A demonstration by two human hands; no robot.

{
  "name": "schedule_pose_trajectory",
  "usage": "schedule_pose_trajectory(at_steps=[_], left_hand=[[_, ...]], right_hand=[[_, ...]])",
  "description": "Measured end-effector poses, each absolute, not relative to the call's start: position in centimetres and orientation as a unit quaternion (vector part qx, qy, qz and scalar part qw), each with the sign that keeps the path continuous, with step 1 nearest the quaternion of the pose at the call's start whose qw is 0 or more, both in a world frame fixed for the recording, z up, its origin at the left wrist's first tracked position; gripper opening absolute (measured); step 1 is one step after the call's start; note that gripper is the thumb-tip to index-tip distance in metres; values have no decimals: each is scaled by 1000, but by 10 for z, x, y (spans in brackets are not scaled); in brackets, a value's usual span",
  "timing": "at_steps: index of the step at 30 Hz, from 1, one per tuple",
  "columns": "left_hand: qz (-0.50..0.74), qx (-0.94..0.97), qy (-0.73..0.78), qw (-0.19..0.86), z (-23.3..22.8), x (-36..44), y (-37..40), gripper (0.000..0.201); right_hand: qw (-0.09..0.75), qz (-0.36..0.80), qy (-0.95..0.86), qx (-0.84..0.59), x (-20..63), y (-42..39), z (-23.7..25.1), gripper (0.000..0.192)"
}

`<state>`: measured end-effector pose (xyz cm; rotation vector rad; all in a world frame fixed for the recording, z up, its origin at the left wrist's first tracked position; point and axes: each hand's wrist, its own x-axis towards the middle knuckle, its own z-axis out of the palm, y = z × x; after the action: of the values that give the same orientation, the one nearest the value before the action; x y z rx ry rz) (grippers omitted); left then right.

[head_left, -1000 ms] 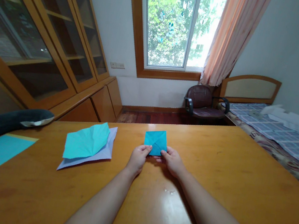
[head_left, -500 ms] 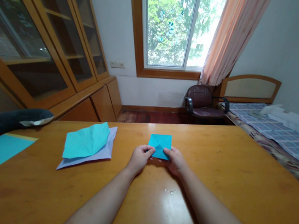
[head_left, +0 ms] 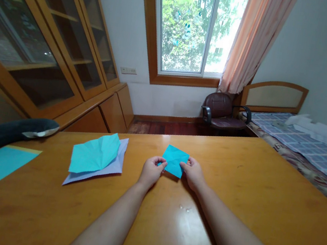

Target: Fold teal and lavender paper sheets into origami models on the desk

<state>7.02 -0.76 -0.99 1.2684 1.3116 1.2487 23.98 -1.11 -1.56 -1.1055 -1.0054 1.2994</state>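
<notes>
The bare left forearm (head_left: 113, 219) and bare right forearm (head_left: 226, 231) reach forward, converging. The bare left hand (head_left: 151, 172) pinches, thumb meeting curled fingers; the bare right hand (head_left: 194, 175) angles its thumb inward, other fingers probably behind, mostly hidden.

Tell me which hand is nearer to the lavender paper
Left. The left hand is to the right of the lavender paper, not touching it; the right hand is farther, at the right side of the blue square.

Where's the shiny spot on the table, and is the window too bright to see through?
Head view: pale glare on the table, between left forearm and right forearm; head view: window leafy green at left, partly washed-out white at right; head view: dark shadow along the right forearm.
</notes>
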Motion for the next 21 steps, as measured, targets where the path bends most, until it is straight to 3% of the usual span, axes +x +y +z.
schedule_pose_trajectory(at_steps=[3,6,12,16,21], left_hand=[[449,614,560,329,-9,54,-3,5],[363,695,583,213,-6,43,-3,12],[263,760,595,13,3,53,-15,28],[198,808,554,30,1,69,-28,28],[143,811,564,60,-10,80,-33,41]], right_hand=[[550,345,-480,-590,251,-5,-22,46],[476,181,-645,-570,254,-9,-21,34],[305,152,-828,-446,233,-28,-9,37],[221,132,-851,-458,227,-34,-6,46],[157,123,-850,-488,227,-36,-5,47]])
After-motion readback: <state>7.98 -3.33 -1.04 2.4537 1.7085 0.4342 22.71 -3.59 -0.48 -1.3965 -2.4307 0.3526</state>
